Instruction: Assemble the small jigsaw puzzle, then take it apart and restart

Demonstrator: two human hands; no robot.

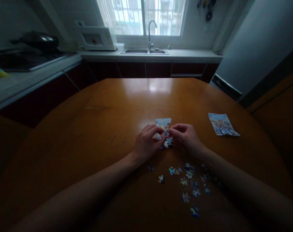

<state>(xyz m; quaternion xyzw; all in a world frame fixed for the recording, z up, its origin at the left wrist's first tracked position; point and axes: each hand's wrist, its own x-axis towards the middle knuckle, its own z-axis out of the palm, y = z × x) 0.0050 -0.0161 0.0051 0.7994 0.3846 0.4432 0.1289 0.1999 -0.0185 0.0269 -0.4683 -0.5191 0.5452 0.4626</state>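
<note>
Left hand [146, 141]: over one puzzle [163, 121]; can't tell grip.
Right hand [187, 137]: its right edge; can't tell grip.
Loose pieces [184, 181]: over ten.
Sheet [222, 124]: one.

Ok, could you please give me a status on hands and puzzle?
Left hand at left of puzzle, right hand at its right edge. Puzzle partly joined, partly covered by hands. Loose pieces nearer the camera, some beside the right forearm.

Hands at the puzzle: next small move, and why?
Probably press with the right hand at the right edge of the unfinished puzzle: that hand is there, and the left hand lies over the left side, able to steady it. Any pinched piece is unclear.
</note>
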